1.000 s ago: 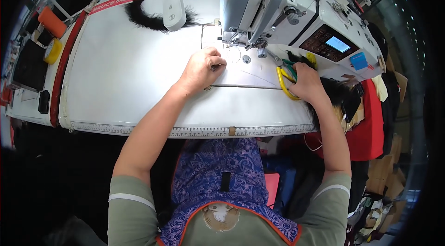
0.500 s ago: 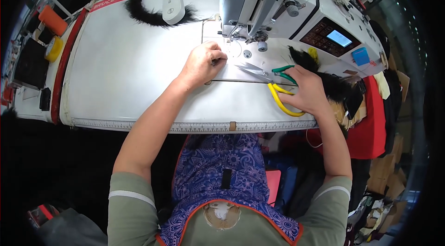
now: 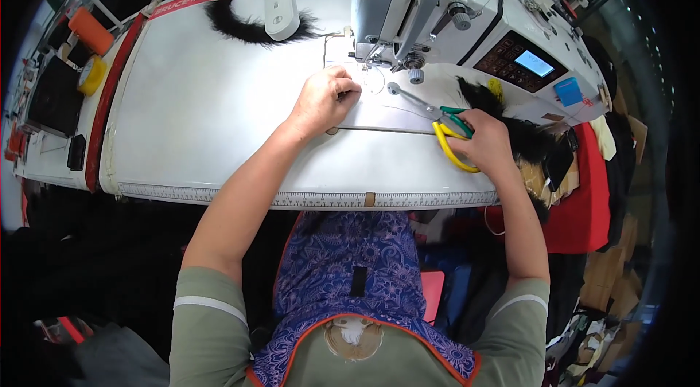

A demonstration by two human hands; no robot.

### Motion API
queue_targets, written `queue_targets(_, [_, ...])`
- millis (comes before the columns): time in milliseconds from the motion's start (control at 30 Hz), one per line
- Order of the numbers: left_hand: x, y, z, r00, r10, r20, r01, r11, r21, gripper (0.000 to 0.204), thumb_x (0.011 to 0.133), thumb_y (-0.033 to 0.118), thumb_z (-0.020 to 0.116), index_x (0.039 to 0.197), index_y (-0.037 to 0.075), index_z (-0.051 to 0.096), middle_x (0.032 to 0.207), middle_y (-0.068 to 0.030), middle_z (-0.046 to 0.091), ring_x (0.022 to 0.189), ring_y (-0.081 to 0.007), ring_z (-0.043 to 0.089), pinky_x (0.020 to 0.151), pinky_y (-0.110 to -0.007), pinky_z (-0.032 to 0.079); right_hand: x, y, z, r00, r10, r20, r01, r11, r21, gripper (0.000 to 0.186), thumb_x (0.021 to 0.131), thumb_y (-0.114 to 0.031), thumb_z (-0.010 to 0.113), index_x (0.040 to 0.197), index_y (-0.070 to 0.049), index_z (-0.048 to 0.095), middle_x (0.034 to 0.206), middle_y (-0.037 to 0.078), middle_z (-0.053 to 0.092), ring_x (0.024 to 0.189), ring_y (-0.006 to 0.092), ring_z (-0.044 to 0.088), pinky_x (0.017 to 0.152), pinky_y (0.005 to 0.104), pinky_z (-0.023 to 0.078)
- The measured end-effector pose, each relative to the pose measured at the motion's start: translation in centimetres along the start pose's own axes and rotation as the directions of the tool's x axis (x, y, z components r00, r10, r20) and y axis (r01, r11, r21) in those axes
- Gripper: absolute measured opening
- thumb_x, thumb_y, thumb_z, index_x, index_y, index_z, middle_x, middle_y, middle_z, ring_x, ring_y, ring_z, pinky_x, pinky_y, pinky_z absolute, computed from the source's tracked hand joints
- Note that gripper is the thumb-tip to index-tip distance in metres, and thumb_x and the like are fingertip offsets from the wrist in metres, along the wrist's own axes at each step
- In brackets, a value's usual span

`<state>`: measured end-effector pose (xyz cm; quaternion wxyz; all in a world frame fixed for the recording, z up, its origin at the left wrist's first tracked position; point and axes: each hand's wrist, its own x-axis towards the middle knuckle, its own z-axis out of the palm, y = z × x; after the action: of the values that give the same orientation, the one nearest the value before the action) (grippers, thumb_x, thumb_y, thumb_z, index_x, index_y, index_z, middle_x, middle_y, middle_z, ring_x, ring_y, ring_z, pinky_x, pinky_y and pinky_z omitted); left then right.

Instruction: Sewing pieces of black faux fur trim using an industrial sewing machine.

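Note:
My left hand is closed in a pinch under the sewing machine's needle area, on something small and dark, too hidden to name. My right hand grips scissors with yellow and green handles, their steel blades angled up-left over the white table, short of my left hand. Black feathery trim lies beside my right hand, under the machine's arm. A curved piece of the same trim lies at the back left, beside a white device on a bent neck.
The sewing machine with a lit panel occupies the back right. An orange object and a yellow roll are on a side surface at left. Red fabric hangs at right, with cardboard and scraps below.
My right hand has drawn the scissors down from beside the machine toward me, then shifted them slightly up and right. My left hand has moved slightly up, still pinched.

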<state>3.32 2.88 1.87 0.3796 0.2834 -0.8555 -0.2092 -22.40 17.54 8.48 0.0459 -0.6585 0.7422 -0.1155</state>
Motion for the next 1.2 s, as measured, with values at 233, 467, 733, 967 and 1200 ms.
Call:
queue_targets(233, [1.0,-0.9,-0.7,0.957,-0.286,-0.036,0.282,0.955,-0.093,0.005,0.072,0.004,0.064,0.075,0.002,0.067,0.076,-0.0097,0.063,0.070,-0.0224,0.063,0.066,-0.030,0.051,0.7,1.5,0.4,0.979,-0.012,-0.205,0.004,0.999,-0.042,0.037,0.067,-0.021,0.072,0.098,-0.002,0.062,0.090,0.014,0.062,0.080,0.0297,0.061,0.073,0.0321,0.049])
queue_targets(467, [2.6,-1.4,-1.2,0.944,-0.309,0.115,0.326,0.928,-0.183,0.011,0.073,0.003,0.067,0.083,0.000,0.070,0.074,-0.0045,0.059,0.067,-0.0111,0.056,0.063,-0.025,0.047,3.1,-3.3,3.9,0.995,-0.022,-0.096,0.086,0.670,0.737,0.016,0.082,-0.011,0.065,0.094,-0.001,0.067,0.087,0.004,0.065,0.076,0.0093,0.058,0.069,0.0222,0.047])
queue_targets(733, [2.9,-1.6,-0.6,0.948,-0.291,0.126,0.316,0.903,-0.292,0.009,0.071,0.003,0.067,0.079,-0.002,0.068,0.073,-0.0069,0.059,0.065,-0.0140,0.058,0.062,-0.025,0.048,10.0,-7.0,9.0,0.990,0.038,-0.138,0.061,0.759,0.648,0.023,0.079,-0.014,0.067,0.099,-0.003,0.064,0.084,0.002,0.065,0.073,0.0079,0.056,0.069,0.0242,0.046])
queue_targets(967, [2.6,-1.9,0.2,0.930,-0.337,0.148,0.368,0.857,-0.362,0.010,0.071,0.004,0.067,0.080,-0.002,0.068,0.074,-0.0068,0.057,0.063,-0.0134,0.056,0.061,-0.025,0.047,10.1,-7.1,9.6,0.999,0.023,-0.038,0.006,0.767,0.642,0.015,0.080,-0.013,0.065,0.093,-0.004,0.066,0.081,0.000,0.063,0.070,0.0073,0.054,0.065,0.0236,0.044])
queue_targets(1200, [3.0,-1.7,0.3,0.934,-0.331,0.133,0.357,0.866,-0.350,0.011,0.071,0.005,0.067,0.080,-0.002,0.068,0.074,-0.0076,0.057,0.064,-0.0142,0.057,0.061,-0.026,0.047,10.1,-7.0,9.9,0.999,0.054,-0.003,-0.037,0.714,0.699,0.014,0.080,-0.011,0.065,0.092,-0.004,0.066,0.083,-0.001,0.063,0.072,0.0069,0.054,0.066,0.0226,0.045])
